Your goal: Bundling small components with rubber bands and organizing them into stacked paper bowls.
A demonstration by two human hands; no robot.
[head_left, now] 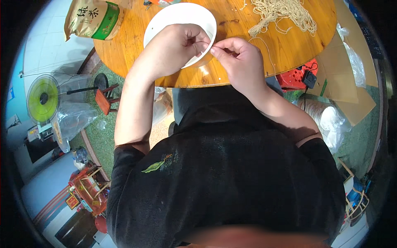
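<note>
My left hand (185,40) reaches over a white bowl (167,17), its fingers bent and pinched together inside the near right part of the rim. Just outside that rim, my right hand (242,60) has thumb and forefinger pressed together, close to the left fingertips. Whatever either pinch holds is too small to name. A loose heap of beige cord (284,15) lies on the round wooden table (231,31) beyond my right hand. One thin strand (268,50) from it trails down past my right wrist to the table's near edge.
At the table's far left stands a gold packet (97,20) with a green band. A green fan (43,99) and a small wooden stool (104,102) are on the left. On the right are a red plastic piece (291,79), cardboard (345,82) and a plastic-wrapped white bundle (331,120).
</note>
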